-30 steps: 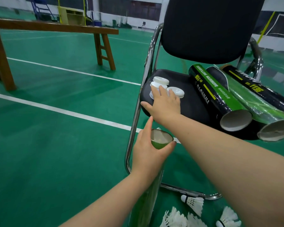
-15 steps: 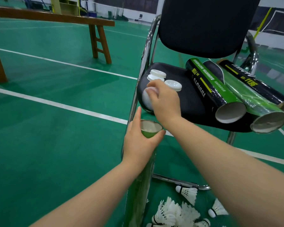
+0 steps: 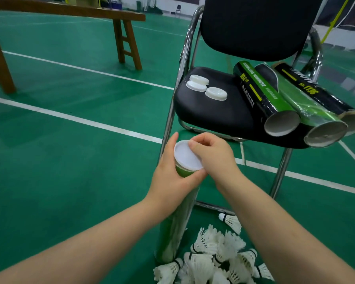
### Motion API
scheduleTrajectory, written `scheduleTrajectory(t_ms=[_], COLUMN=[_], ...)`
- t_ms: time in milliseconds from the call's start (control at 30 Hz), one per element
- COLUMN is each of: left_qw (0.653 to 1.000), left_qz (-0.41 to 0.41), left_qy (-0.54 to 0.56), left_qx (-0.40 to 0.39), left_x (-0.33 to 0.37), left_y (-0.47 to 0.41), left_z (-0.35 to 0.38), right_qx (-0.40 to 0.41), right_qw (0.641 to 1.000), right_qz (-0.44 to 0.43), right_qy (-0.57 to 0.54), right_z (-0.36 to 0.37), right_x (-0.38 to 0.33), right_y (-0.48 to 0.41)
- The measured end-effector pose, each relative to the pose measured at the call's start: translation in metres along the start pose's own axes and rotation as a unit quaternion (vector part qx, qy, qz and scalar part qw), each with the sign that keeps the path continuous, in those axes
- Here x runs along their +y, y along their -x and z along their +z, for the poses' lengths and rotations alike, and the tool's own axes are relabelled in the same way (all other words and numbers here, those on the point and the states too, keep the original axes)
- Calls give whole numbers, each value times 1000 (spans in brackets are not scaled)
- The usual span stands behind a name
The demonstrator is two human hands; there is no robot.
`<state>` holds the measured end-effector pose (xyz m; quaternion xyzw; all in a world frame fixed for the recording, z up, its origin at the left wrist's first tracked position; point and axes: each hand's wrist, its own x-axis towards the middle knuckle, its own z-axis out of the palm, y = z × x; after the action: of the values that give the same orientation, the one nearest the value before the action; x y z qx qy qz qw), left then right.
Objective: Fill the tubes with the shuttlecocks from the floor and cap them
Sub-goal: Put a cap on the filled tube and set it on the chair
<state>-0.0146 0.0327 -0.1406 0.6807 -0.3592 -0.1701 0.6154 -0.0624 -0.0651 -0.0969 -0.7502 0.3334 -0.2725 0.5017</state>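
White plastic, round and flat, forms the cap (image 3: 187, 157) that is being set on the open top of a tall green shuttlecock tube (image 3: 177, 219). This green tube is held upright on the green court floor (image 3: 59, 160), just in front of the black padded chair (image 3: 217, 107) with its chrome tube frame. The left hand (image 3: 171, 177) is wrapped around the tube just under its rim, thumb on the far side and fingers (image 3: 195, 177) closed on the near side. The cap is pinched at its right edge by the right hand (image 3: 212, 155), whose fingertips are closed on the rim; the cap sits slightly tilted on the mouth, and whether it is fully seated cannot be told.

On the chair seat, toward its left side, three more white plastic caps (image 3: 216, 93) are laid, two of them overlapping and the third just beside them. On the right side of the seat, three long black-and-green shuttlecock tubes (image 3: 260, 95) are laid side by side, touching, with their open ends overhanging the front edge of the seat.

Below the chair's front, a heap of white feather shuttlecocks (image 3: 215, 255) is spread on the floor, touching the base of the held tube. One single shuttlecock (image 3: 231, 220) lies apart from the heap, by the chair's floor rail.

Well to the left of the chair, a brown wooden bench (image 3: 70, 11) is seen on the court.
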Motion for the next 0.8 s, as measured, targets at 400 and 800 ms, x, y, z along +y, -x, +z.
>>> scheduleTrajectory(t_ms=[400,800], left_qw=[979,966], left_qz=[-94,-130], left_qy=[178,208], left_qx=[39,82], left_x=[29,31], left_y=[25,22], left_z=[0,1], right_qx=[-31,-9], right_qw=[999,999], right_qz=[-26,-23], right_qy=[18,21], right_z=[-8,-7], right_x=[1,2], right_y=[37,45])
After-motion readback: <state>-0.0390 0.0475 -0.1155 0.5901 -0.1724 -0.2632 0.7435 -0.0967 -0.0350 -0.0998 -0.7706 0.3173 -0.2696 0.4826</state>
